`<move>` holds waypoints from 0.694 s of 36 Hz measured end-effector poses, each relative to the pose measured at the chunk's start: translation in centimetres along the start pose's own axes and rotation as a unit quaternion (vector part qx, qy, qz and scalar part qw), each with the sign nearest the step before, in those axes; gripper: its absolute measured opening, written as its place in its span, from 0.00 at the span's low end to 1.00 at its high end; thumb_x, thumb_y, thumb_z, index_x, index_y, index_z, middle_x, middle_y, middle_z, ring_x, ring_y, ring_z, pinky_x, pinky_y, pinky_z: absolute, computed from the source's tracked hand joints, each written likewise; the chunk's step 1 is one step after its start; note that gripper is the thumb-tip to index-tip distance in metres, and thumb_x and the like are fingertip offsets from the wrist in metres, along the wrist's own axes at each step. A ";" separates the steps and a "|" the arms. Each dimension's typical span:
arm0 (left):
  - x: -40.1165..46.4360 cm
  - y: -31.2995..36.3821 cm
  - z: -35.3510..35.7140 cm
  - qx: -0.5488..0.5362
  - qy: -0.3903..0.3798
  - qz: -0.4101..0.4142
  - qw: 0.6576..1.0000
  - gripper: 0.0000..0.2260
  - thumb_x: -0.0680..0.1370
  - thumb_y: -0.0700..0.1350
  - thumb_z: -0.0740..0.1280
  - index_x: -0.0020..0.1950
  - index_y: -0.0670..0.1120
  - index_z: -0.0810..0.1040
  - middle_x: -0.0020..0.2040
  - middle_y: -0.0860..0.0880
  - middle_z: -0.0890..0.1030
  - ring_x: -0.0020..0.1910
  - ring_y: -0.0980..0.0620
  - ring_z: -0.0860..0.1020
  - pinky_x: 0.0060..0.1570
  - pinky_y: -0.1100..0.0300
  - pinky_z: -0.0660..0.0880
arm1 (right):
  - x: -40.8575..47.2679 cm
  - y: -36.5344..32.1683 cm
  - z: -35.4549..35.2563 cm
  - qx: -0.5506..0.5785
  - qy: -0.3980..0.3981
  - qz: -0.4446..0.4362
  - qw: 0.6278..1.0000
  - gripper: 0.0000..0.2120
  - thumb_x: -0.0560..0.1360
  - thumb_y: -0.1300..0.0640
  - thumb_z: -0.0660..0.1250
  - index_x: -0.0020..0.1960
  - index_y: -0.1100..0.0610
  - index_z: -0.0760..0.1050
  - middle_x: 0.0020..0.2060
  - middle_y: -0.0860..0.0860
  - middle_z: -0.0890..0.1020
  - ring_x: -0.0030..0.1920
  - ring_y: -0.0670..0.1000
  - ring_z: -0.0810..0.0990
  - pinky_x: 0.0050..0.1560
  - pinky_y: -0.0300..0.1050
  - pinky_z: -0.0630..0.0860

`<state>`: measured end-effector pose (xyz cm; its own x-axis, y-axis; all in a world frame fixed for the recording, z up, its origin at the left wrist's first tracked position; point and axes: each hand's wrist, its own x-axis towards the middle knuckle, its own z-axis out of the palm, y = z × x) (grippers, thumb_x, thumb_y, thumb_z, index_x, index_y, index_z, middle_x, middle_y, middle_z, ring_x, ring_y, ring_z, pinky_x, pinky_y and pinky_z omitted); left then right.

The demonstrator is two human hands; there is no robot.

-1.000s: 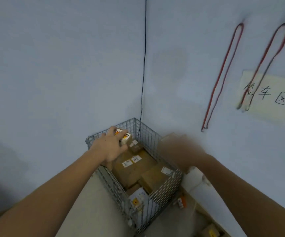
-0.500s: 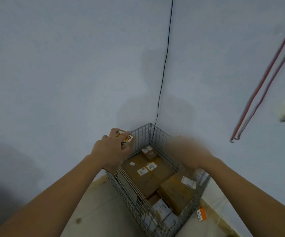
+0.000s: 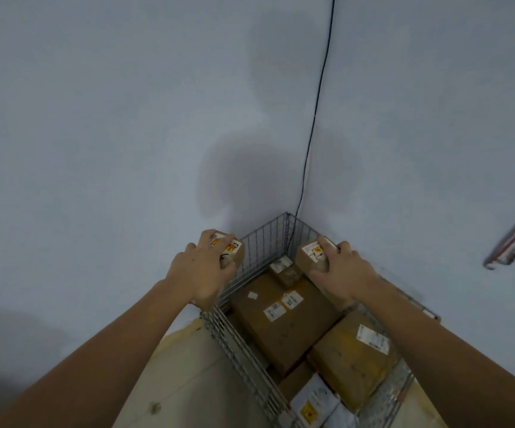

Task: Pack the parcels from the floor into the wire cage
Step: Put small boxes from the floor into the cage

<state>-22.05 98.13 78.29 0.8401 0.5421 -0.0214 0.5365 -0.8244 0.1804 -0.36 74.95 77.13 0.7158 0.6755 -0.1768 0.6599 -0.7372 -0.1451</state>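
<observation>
Got a small cardboard box in each hand right now, both held up over the wire cage that sits in the corner where the two grey walls meet. My left hand is wrapped over the top of the left small box, fingers curled down across its orange-and-white label, and it hangs just over the cage's left rim. My right hand grips the right small box the same way, fingers curled over the far edge, with that box above the cage's back right side.

Inside the cage there's already a stack: a large brown box with a few white stickers in the middle, a little taped box sitting at its far end, and another brown box with a white shipping label to the right. At the near end there's a white parcel with a yellow sticker, I think a bag or flat carton, hard to say from this angle.

A thin black cable runs down the wall corner to the cage. The floor beside the cage is pale beige.
</observation>
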 end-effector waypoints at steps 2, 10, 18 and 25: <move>2.2 -0.7 0.3 -0.009 -0.004 0.007 1.000 0.27 0.82 0.65 0.55 0.80 0.64 0.53 0.79 0.52 0.56 0.65 0.41 0.73 0.61 0.45 0.76 | 1.8 -0.2 0.2 0.001 -0.006 0.009 1.000 0.42 0.74 0.29 0.56 0.81 0.41 0.43 0.73 0.56 0.63 0.70 0.62 0.69 0.65 0.60 0.74; 12.8 -4.0 1.0 -0.020 -0.042 0.063 0.997 0.27 0.81 0.62 0.57 0.80 0.63 0.55 0.78 0.52 0.57 0.66 0.41 0.71 0.62 0.44 0.75 | 8.3 -1.3 1.1 0.010 -0.016 0.070 0.997 0.40 0.75 0.32 0.58 0.81 0.42 0.45 0.71 0.57 0.64 0.67 0.62 0.71 0.61 0.56 0.76; 23.2 -6.4 2.3 -0.006 -0.063 0.176 0.982 0.27 0.81 0.61 0.57 0.80 0.62 0.57 0.78 0.52 0.58 0.63 0.41 0.73 0.59 0.47 0.76 | 11.3 -2.3 2.4 0.045 -0.021 0.186 0.981 0.41 0.73 0.30 0.56 0.80 0.42 0.46 0.71 0.57 0.66 0.67 0.63 0.71 0.62 0.58 0.76; 29.9 -3.6 5.0 0.004 -0.102 0.250 0.963 0.28 0.81 0.62 0.57 0.80 0.62 0.56 0.79 0.51 0.56 0.65 0.41 0.71 0.61 0.46 0.75 | 12.5 -1.1 3.8 0.070 -0.012 0.281 0.957 0.41 0.74 0.32 0.58 0.81 0.43 0.44 0.72 0.59 0.64 0.68 0.64 0.70 0.63 0.58 0.74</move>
<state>1.54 116.48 72.09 0.9913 0.0346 -0.1273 0.0611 -0.9758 0.2101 6.96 84.18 71.44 0.9421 0.1736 -0.2870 0.1350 -0.9795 -0.1493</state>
